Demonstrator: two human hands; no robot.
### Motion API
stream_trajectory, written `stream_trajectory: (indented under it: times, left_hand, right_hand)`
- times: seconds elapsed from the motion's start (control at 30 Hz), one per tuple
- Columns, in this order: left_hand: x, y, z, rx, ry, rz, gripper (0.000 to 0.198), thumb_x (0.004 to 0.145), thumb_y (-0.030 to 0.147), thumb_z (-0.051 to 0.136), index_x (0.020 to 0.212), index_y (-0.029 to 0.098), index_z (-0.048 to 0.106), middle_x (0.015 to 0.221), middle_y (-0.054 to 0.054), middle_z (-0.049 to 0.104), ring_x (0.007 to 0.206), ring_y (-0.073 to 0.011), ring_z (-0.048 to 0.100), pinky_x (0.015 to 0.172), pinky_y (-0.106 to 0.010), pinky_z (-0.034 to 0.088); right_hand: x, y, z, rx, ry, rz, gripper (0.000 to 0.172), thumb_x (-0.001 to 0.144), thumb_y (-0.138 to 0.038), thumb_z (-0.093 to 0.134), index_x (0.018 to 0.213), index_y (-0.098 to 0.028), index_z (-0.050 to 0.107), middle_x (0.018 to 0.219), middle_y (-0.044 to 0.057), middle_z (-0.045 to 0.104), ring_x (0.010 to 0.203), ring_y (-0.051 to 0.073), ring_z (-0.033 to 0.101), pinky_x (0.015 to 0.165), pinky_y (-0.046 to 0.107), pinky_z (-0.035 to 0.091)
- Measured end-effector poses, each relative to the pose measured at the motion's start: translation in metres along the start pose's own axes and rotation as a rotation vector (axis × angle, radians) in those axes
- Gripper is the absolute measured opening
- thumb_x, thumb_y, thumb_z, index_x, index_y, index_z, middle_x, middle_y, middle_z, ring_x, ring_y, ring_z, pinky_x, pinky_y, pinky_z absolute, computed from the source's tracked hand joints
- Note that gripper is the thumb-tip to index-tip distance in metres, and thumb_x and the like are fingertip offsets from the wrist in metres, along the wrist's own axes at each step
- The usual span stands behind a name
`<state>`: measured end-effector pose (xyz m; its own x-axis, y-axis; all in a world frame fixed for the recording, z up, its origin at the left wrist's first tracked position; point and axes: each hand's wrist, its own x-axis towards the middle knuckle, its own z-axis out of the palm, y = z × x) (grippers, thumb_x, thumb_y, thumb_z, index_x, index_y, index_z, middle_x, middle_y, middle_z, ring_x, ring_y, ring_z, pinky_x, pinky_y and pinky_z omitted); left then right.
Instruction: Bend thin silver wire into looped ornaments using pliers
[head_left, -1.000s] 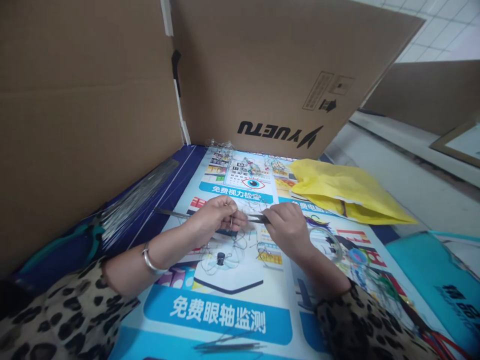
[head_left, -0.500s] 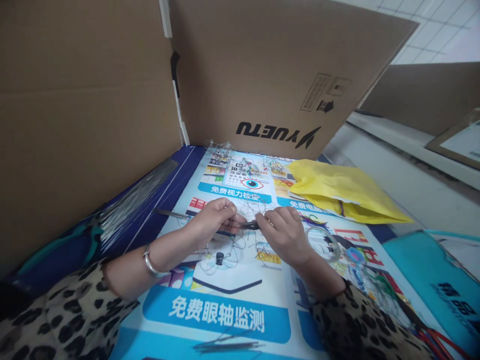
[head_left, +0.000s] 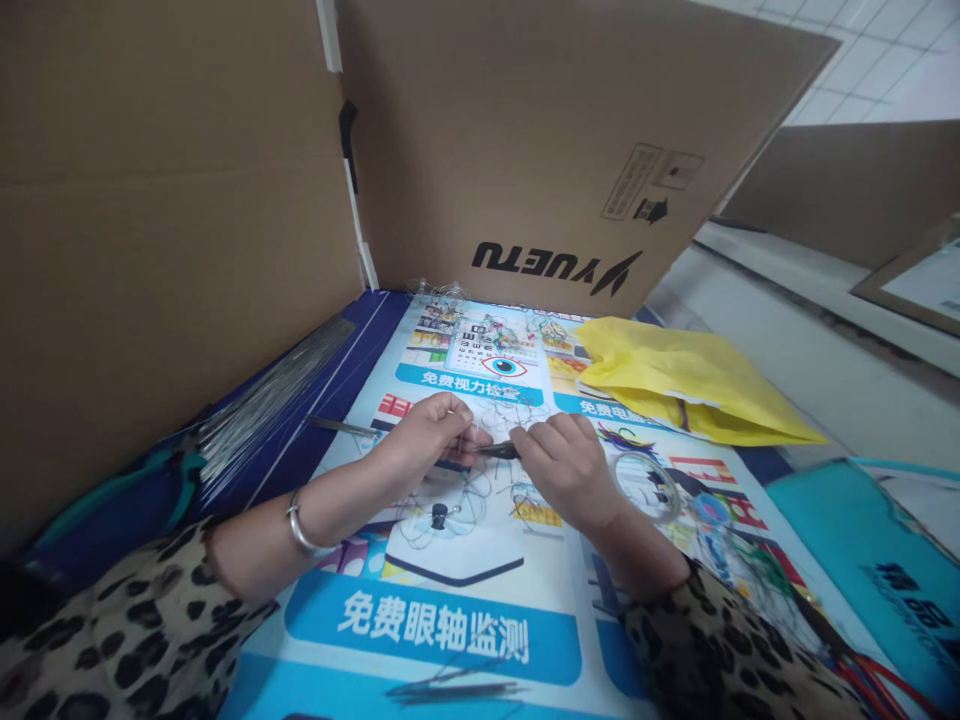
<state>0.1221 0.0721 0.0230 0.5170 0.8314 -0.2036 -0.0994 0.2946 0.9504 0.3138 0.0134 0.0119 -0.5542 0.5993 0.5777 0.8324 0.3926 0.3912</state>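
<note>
My right hand point(head_left: 566, 465) is closed round pliers, whose dark jaws point(head_left: 499, 451) point left; their handles are hidden in my palm. My left hand point(head_left: 435, 432) is closed in a pinch on thin wire at the tip of the jaws. The wire is too fine to trace fully. Beneath the hands lies a loose tangle of looped wire point(head_left: 457, 515) on the printed sheet point(head_left: 480, 555). A dark blocky mark shows inside the loops.
Straight wires point(head_left: 262, 400) and teal-handled pliers point(head_left: 180, 490) lie at the left. Tweezers point(head_left: 341, 427) rest nearby. To the right are a yellow bag point(head_left: 690, 385), a clear ring-shaped roll point(head_left: 675, 490) and a teal pouch point(head_left: 855, 540). Cardboard panels point(head_left: 525, 130) stand behind. Short dark rods point(head_left: 457, 692) lie in front.
The dark tool in my right hand has turned slightly at the left fingertips. Both hands stay in nearly the same place.
</note>
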Motion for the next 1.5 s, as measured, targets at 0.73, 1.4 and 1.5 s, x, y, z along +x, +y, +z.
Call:
stream_trajectory:
  times: [0.73, 1.4, 1.5]
  left_hand:
    - [0.001, 0.007, -0.007, 0.500, -0.029, 0.277, 0.008, 0.085, 0.022, 0.044, 0.077, 0.019, 0.042, 0.074, 0.000, 0.067, 0.070, -0.0144, 0.065, 0.062, -0.025, 0.048]
    - [0.005, -0.002, -0.004, 0.225, 0.030, 0.129, 0.005, 0.078, 0.019, 0.048, 0.074, 0.018, 0.045, 0.065, 0.000, 0.065, 0.056, -0.0109, 0.059, 0.053, -0.021, 0.045]
    - [0.001, 0.000, -0.001, 0.232, 0.033, 0.092, 0.006, 0.077, 0.018, 0.048, 0.072, 0.017, 0.046, 0.064, 0.000, 0.064, 0.055, -0.0109, 0.058, 0.052, -0.021, 0.045]
  right_hand:
    - [0.007, -0.003, -0.001, 0.277, -0.284, 0.237, 0.016, 0.085, -0.022, 0.051, 0.077, -0.018, 0.064, 0.075, 0.004, 0.063, 0.078, 0.018, 0.052, 0.072, 0.030, 0.033]
    - [0.005, -0.009, -0.009, -0.020, -0.026, -0.004, 0.014, 0.085, -0.015, 0.049, 0.091, -0.016, 0.062, 0.074, 0.004, 0.059, 0.075, 0.018, 0.045, 0.071, 0.035, 0.030]
    - [0.004, -0.010, -0.008, -0.040, -0.046, -0.007, 0.016, 0.087, -0.015, 0.047, 0.093, -0.018, 0.061, 0.075, 0.004, 0.059, 0.075, 0.018, 0.043, 0.073, 0.035, 0.029]
